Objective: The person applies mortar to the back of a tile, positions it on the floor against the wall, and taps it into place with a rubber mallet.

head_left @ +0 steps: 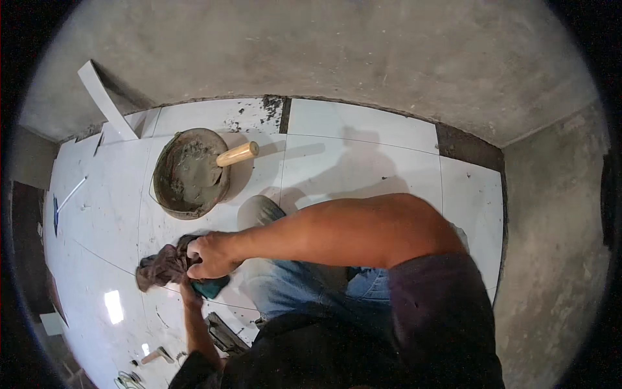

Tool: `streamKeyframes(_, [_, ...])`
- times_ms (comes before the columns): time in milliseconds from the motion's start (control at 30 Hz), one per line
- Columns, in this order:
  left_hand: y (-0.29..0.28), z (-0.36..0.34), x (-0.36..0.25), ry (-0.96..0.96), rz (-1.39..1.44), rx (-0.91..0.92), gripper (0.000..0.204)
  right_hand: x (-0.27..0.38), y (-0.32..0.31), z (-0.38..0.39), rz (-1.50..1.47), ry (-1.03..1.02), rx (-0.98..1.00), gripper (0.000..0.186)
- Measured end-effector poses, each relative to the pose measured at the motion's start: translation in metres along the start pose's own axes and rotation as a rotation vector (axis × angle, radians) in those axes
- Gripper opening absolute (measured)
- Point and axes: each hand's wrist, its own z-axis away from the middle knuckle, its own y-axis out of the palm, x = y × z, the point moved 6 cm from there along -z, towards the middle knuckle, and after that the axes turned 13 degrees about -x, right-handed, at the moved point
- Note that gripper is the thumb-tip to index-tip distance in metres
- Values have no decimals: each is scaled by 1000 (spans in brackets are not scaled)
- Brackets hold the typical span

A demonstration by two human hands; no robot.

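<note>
A crumpled dark rag (159, 269) is bunched up in front of me, left of my knee and above the white floor tiles. My right hand (214, 254) reaches across my body with its fingers closed on the rag. My left hand (189, 295) comes up from below against the rag's underside; its fingers are hidden there. A teal piece of material (212, 286) shows under my right hand, and whether it belongs to the rag I cannot tell. Beyond the hands stands a round bucket (223, 188) of wet grey mortar, with a wooden-handled tool (238, 154) resting in it.
White tiles (363, 162) run up to a bare grey wall (337, 52). A narrow white strip (107, 100) leans at the far left. A blue-handled tool (57, 217) lies left. Near my left arm are a dark, long object (225, 336) and a small tool (155, 354).
</note>
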Motion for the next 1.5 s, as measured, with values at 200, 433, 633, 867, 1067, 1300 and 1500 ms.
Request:
streamKeyframes(200, [82, 109, -35, -242, 574, -122, 18, 10, 60, -47, -306, 26, -63, 86])
streamKeyframes(433, [51, 98, -2, -161, 751, -333, 34, -12, 143, -38, -359, 96, 97, 90])
streamKeyframes(633, [-52, 7, 46, 40, 466, -322, 50, -27, 158, -35, -299, -97, -111, 75])
streamKeyframes(867, [-20, 32, -35, 23, -409, -688, 51, -25, -70, 4, 251, -38, 155, 65])
streamKeyframes(1067, [167, 110, -118, 957, -1339, -392, 56, -165, -263, 212, 317, 258, -787, 51])
streamKeyframes(1300, [495, 55, -18, 956, -975, 516, 38, -330, -73, 409, 219, 1291, -1205, 56])
streamKeyframes(1500, [672, -125, 74, 1263, -1078, 467, 41, -348, -29, 379, 660, 1028, -873, 41])
